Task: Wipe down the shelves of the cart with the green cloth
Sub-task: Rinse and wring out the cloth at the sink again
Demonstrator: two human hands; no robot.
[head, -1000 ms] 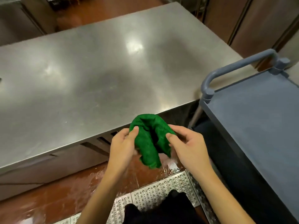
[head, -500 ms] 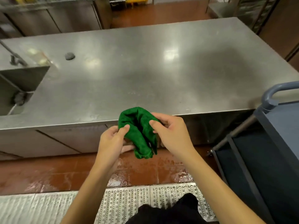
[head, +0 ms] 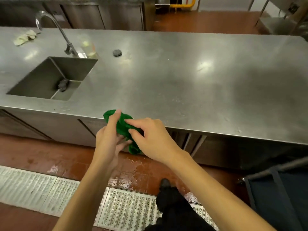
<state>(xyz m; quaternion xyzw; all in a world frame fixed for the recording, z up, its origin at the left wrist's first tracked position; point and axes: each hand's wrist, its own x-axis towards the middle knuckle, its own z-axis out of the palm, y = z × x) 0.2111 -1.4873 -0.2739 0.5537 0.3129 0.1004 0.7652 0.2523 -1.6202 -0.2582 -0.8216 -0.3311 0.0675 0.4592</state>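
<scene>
The green cloth is bunched up in the air at the front edge of the steel counter. My left hand pinches its upper left part with thumb and fingers. My right hand grips its right side, and the cloth's lower end hangs beneath it. Only a dark lower corner of the grey cart shows at the bottom right; its top shelf and handle are out of view.
A sink with a curved tap is set into the counter's left end. A pale rag, a clear bottle and a round grey plug lie near it. Wet red floor tiles and a metal drain grate lie underfoot.
The view has swung left, so the cart has slid almost out of frame and the sink has come in. Both hands keep hold of the cloth and have bunched it tighter.
</scene>
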